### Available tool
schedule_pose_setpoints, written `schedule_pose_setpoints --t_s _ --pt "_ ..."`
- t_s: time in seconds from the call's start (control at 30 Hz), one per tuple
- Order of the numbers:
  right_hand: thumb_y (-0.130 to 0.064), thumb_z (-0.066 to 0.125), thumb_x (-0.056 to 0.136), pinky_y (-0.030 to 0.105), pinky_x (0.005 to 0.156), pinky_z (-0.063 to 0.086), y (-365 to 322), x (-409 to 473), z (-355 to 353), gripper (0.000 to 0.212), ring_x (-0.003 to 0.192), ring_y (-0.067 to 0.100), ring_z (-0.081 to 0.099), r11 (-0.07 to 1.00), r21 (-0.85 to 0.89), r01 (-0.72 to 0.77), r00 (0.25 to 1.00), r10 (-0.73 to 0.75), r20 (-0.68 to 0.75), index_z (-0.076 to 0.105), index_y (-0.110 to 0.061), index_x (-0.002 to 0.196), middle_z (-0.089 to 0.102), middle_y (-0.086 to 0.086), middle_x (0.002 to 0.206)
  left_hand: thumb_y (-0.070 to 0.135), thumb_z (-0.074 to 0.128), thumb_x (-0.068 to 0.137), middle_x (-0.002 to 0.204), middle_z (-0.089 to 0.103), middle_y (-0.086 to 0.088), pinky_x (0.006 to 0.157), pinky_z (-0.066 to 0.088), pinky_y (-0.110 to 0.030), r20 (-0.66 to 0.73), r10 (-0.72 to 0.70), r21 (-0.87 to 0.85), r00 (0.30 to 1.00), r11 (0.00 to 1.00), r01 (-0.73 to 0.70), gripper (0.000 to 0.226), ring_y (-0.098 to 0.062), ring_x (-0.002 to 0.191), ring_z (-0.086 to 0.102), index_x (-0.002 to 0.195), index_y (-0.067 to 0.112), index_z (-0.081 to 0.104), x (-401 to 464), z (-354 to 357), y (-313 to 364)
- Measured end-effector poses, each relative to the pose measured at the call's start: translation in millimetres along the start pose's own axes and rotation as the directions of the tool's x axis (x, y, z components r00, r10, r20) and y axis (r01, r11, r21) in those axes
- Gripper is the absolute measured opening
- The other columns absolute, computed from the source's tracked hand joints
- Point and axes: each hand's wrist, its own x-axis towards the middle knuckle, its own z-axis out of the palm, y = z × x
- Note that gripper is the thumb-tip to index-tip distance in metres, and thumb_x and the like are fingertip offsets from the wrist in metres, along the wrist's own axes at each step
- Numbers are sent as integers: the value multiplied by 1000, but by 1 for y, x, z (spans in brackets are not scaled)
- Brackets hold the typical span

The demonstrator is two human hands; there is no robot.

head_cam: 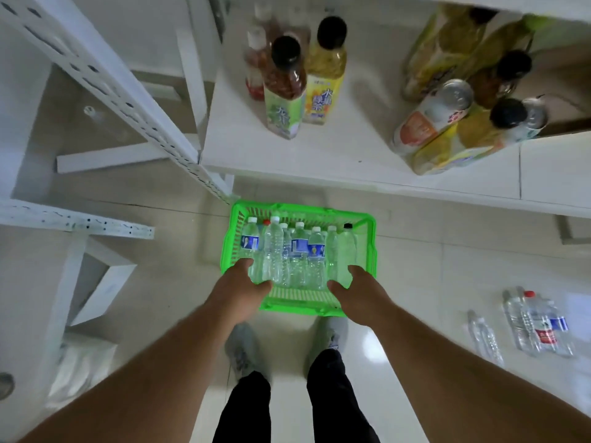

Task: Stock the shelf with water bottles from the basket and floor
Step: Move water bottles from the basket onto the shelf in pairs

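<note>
A green plastic basket [367, 247] stands on the tiled floor just below the white shelf [351, 132]. Several clear water bottles [300, 254] lie side by side in it, caps pointing toward the shelf. My left hand [244, 284] reaches down over the basket's near left corner, thumb and fingers spread at the bottle bottoms. My right hand [355, 290] mirrors it at the near right corner, also spread. Neither hand clearly grips anything. More water bottles [537, 324] lie loose on the floor to the right.
Tea bottles [284, 91] stand on the shelf's left side, and a tipped pile of drink bottles and cans [447, 126] fills its right. A perforated white shelf post [128, 100] slants at left. White boxes [102, 282] lie on the floor. My shoes [243, 346] stand behind the basket.
</note>
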Motion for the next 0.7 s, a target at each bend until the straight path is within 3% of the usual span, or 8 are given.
schedule_pose_setpoints --t_s 0.13,0.3,0.43,0.57,0.7 --pt "-50 58 94 32 96 44 23 90 23 76 128 32 53 995 34 -90 994 91 -53 33 -6 151 51 16 145 41 72 83 147 49 -11 103 40 -30 -46 -13 -17 999 1000 12 77 -26 132 50 146 13 40 73 49 -13" --pt "-48 59 94 34 98 44 47 195 54 75 129 36 51 988 68 -140 983 147 -110 35 -3 148 47 20 146 41 73 83 147 47 -15 104 39 -32 -70 -29 -28 997 999 27 79 -30 132 48 147 9 38 161 107 -32" --pt "-51 59 93 38 101 43 60 262 76 78 129 38 50 979 61 -193 963 201 -179 33 0 147 45 22 146 41 73 83 147 46 -14 88 45 -28 -89 -65 -67 994 996 60 78 -31 125 55 145 10 39 217 145 -43" --pt "-50 62 91 40 100 43 67 303 91 73 125 40 51 956 59 -289 912 293 -287 38 1 138 47 23 139 44 76 79 135 54 -14 87 56 -40 -127 -141 -92 982 987 130 70 -34 105 65 134 12 47 257 169 -53" --pt "-48 64 89 39 101 41 64 318 102 71 124 39 48 939 16 -343 850 317 -420 41 1 135 46 24 137 57 77 73 136 52 -17 84 53 -39 -128 -284 -39 950 959 282 85 -37 112 61 135 7 45 278 184 -63"
